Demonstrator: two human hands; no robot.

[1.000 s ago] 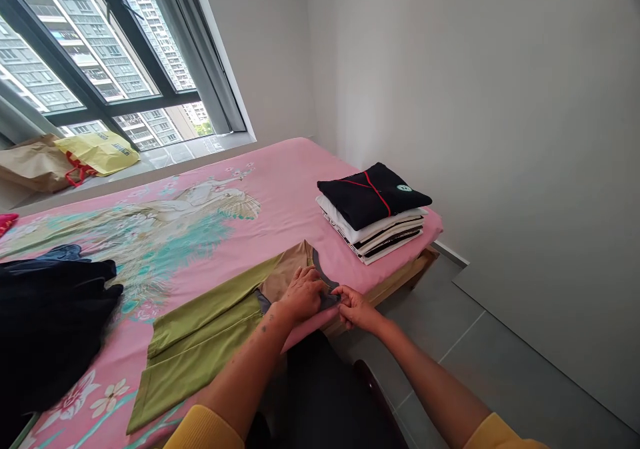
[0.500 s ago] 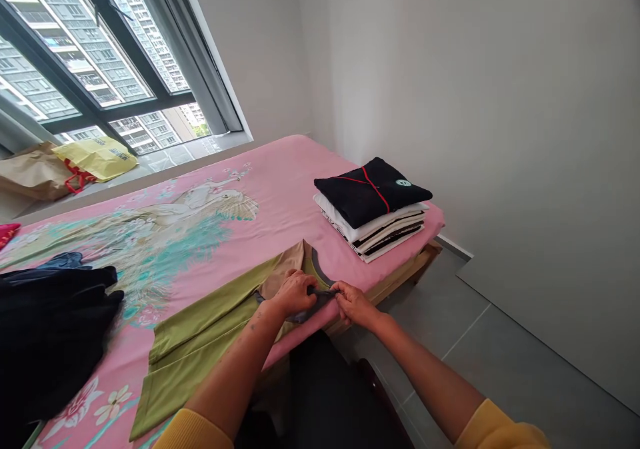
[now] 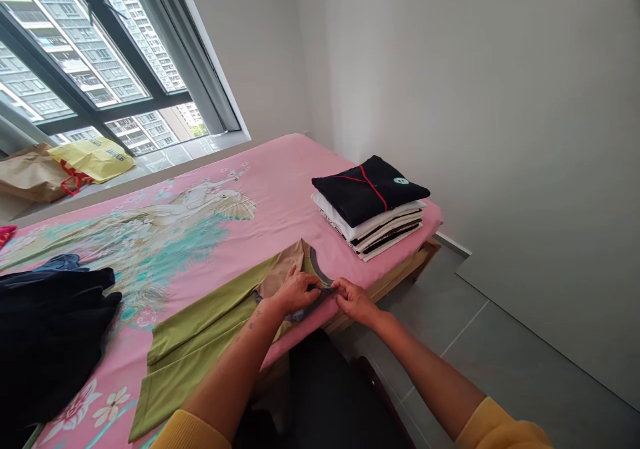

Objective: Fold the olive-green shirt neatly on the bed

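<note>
An olive-green shirt (image 3: pixel 210 336) with a tan shoulder panel and a grey neckband lies folded lengthwise near the edge of the bed. My left hand (image 3: pixel 296 292) is closed on a dark grey edge of the shirt by the neck. Just to its right, my right hand (image 3: pixel 354 300) pinches the same grey edge, which is stretched between the two hands. The fingertips and the underside of the cloth are partly hidden.
A stack of folded clothes (image 3: pixel 370 226), topped by a black garment with red trim, stands at the bed's right corner. Dark clothes (image 3: pixel 55 342) lie heaped at left on the pink bed sheet (image 3: pixel 280 189). Paper bags (image 3: pixel 35 172) rest on the windowsill.
Both hands keep their hold on the shirt's grey edge, with small shifts of the fingers. The view has moved slightly; the clothes stay in place.
</note>
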